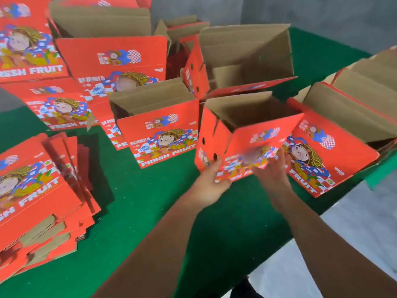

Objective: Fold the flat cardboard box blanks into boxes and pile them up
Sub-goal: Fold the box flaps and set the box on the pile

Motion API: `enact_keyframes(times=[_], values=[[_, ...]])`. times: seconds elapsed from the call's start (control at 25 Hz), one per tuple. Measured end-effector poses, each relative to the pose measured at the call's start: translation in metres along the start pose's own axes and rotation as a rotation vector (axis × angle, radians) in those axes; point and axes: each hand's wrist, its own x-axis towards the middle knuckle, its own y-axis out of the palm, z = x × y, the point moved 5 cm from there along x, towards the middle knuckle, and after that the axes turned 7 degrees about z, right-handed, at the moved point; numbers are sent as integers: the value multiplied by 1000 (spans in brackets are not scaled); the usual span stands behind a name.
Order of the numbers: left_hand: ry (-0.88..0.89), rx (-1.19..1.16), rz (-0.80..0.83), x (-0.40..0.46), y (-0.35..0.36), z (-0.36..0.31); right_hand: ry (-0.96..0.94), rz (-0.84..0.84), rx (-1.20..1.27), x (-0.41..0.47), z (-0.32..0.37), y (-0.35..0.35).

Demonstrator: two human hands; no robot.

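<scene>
Between both hands' fingers: folded box (247,145), tilted. Left hand (211,181) gripping lower corner; right hand (271,168) flat-fingered against front panel. Likely light, stiff, crushable; best held at corners.

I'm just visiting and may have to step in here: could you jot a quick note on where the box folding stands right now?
Left hand: fingers curled under the lower left corner of the tilted open box.
Right hand: fingers on that box's printed front, near the bottom edge.
Done: several folded boxes stand open on the green table, one just left of the held box.
Left: set this box down; the stack of flat blanks at near left is unfolded.
</scene>
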Motion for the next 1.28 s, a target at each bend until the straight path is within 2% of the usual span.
enact_keyframes(times=[0.04,0.12,0.24,0.32,0.44,0.52,0.6,0.72,0.88,1.08,1.16,1.28], values=[[-63,117,65,20,8,-9,-27,35,2,3,3,14],[-152,174,48,59,4,-25,-38,141,36,13,6,44],[-186,226,-29,91,-13,-32,124,84,213,44,15,53],[-221,115,14,92,-11,-25,223,45,346,68,24,46],[-207,21,60,94,-14,-26,273,11,314,96,49,42],[-142,40,-28,109,-30,-38,262,-36,438,110,66,48],[-79,-38,-144,113,-39,-51,240,-61,631,107,78,61],[-82,-156,-323,96,-42,-48,266,-92,592,82,65,90],[-93,-340,-550,38,-58,-9,243,263,498,25,60,161],[-67,-501,-763,-64,-118,48,159,375,332,-28,82,259],[-74,-466,-823,-105,-148,68,158,487,281,-53,90,306],[-180,-213,-945,-171,-203,102,130,672,48,-91,96,376]])
